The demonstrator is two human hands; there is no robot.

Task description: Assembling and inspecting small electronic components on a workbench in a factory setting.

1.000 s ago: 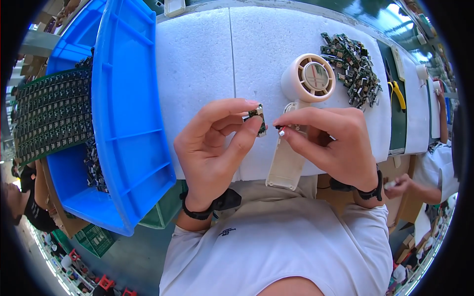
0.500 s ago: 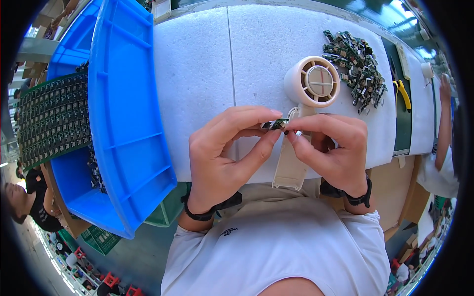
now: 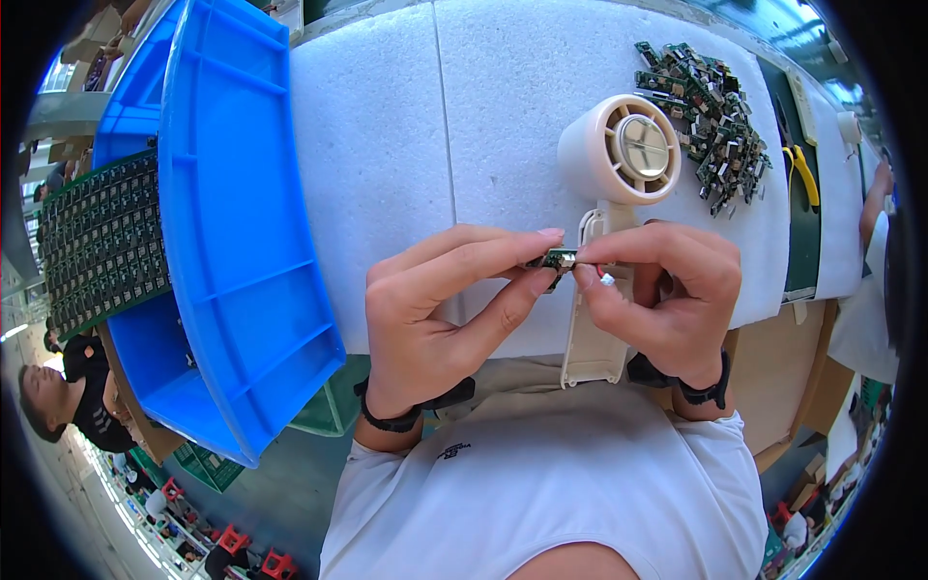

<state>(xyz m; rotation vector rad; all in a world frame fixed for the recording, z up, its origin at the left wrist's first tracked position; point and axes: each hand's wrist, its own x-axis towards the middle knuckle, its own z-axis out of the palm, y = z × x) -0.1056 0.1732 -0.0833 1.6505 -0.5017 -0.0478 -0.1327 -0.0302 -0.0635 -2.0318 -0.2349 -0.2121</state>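
My left hand (image 3: 440, 304) pinches a small green circuit board (image 3: 561, 258) between thumb and fingertips. My right hand (image 3: 667, 285) is closed in a pinch at the board's right end, on a thin red wire. A small white plug (image 3: 607, 279) sticks out beside the right thumb. Behind and below the hands lies a cream handheld fan (image 3: 607, 155), its round head with a shiny metal disc at the centre. The fan's open handle shell (image 3: 594, 343) runs toward me, partly covered by my right hand.
Loose small circuit boards (image 3: 710, 126) are heaped at the far right of the white foam sheet (image 3: 377, 145). Yellow-handled pliers (image 3: 802, 179) lie beyond its right edge. A tall blue bin (image 3: 242, 213) with larger board panels (image 3: 106, 242) stands at left. Other people sit nearby.
Both hands and the board sit slightly lower and further right. The board has been turned, so its silver socket shows beside my right fingertips. The fan also appears shifted and turned a little.
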